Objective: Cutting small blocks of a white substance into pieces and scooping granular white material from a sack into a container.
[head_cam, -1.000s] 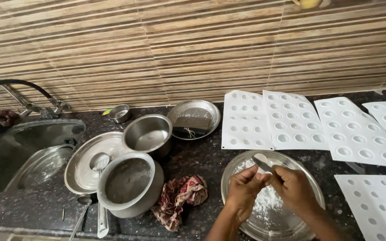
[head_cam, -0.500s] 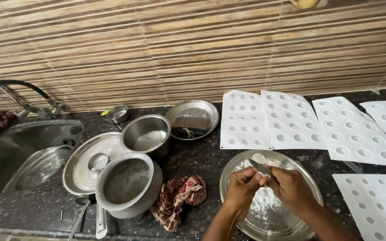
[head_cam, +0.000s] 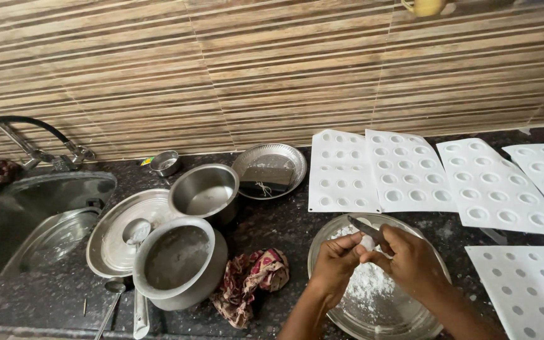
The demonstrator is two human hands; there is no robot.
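Note:
Both my hands are over a round steel plate (head_cam: 423, 322) dusted with white powder (head_cam: 368, 286) at the counter's front. My left hand (head_cam: 334, 259) pinches a small white lump (head_cam: 367, 242). My right hand (head_cam: 407, 258) grips a small knife (head_cam: 364, 228) whose blade points up and left, touching the lump. The two hands are pressed together above the plate.
Several white dimpled mould sheets (head_cam: 404, 170) lie behind and right of the plate. To the left are a steel pot (head_cam: 177, 261), a smaller pot (head_cam: 204, 191), a flat lid (head_cam: 116, 226), a steel dish (head_cam: 269, 169), a red patterned cloth (head_cam: 251, 277), and the sink (head_cam: 29, 214) with tap.
The view has shifted slightly; my hands stay together over the plate, working the knife against the white lump with only small movements.

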